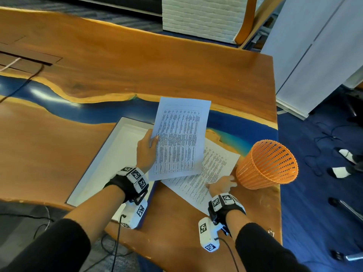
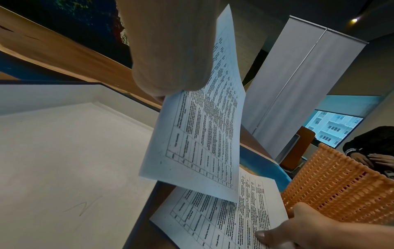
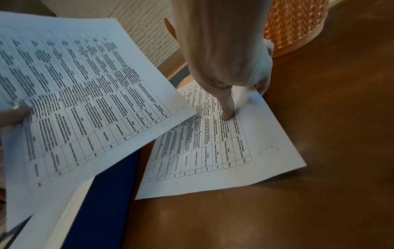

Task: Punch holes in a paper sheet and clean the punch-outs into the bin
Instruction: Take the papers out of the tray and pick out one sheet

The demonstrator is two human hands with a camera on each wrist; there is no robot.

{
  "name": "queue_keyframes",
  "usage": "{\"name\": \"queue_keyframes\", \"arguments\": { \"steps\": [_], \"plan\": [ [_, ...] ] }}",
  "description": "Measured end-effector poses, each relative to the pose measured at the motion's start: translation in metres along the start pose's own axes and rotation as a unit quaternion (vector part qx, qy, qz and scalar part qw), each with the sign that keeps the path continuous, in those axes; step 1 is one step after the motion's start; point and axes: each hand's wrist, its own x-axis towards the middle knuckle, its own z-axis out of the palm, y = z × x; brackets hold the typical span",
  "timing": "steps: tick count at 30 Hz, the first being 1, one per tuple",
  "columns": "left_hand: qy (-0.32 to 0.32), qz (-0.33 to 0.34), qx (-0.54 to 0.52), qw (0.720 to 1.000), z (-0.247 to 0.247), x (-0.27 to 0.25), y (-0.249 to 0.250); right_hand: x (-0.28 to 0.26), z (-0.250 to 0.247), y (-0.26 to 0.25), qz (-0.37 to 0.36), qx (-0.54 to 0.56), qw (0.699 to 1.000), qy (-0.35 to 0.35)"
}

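My left hand (image 1: 146, 152) pinches the left edge of a printed sheet (image 1: 179, 138) and holds it lifted and tilted above the white tray (image 1: 110, 160). In the left wrist view the held sheet (image 2: 202, 134) hangs over a second printed sheet (image 2: 224, 219). This second sheet (image 1: 212, 173) lies flat on the wooden table. My right hand (image 1: 221, 185) presses its fingertips on it near its right edge; in the right wrist view one fingertip (image 3: 227, 116) bears on the print. The orange mesh bin (image 1: 268, 164) stands just right of that hand. No hole punch shows.
The white tray (image 2: 64, 151) has a dark blue outer wall (image 3: 102, 193) beside the flat sheet (image 3: 213, 151). The table's right edge (image 1: 278, 154) is close behind the bin. Another person's hands (image 2: 370, 160) rest beyond the bin (image 2: 341, 185). Cables lie on the floor.
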Motion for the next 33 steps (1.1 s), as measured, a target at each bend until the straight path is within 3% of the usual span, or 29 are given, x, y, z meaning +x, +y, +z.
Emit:
{"name": "queue_keyframes", "arguments": {
  "steps": [8,12,18,22,27,30,33],
  "plan": [
    [0.001,-0.004,-0.007,1.000,0.000,0.007,0.004,0.018,-0.012,-0.001,-0.087,0.110,0.990,0.012],
    [0.021,0.021,0.023,0.999,0.000,0.011,0.006,0.025,-0.032,-0.002,-0.128,0.089,0.987,0.028],
    [0.081,0.038,0.055,0.994,-0.006,0.024,0.014,0.040,-0.055,0.011,-0.156,-0.047,0.986,-0.024],
    [0.110,0.028,0.047,0.992,-0.011,0.029,0.019,0.048,-0.064,0.018,-0.132,-0.046,0.986,-0.086],
    [0.146,0.035,0.028,0.988,-0.020,0.032,0.019,0.050,-0.068,0.032,-0.143,-0.032,0.984,-0.099],
    [0.126,0.033,0.016,0.991,-0.022,0.030,0.022,0.050,-0.069,0.036,-0.146,0.019,0.981,-0.124],
    [0.059,0.033,0.002,0.998,-0.017,0.022,0.021,0.073,-0.056,0.041,-0.173,0.083,0.971,-0.145]
  ]
}}
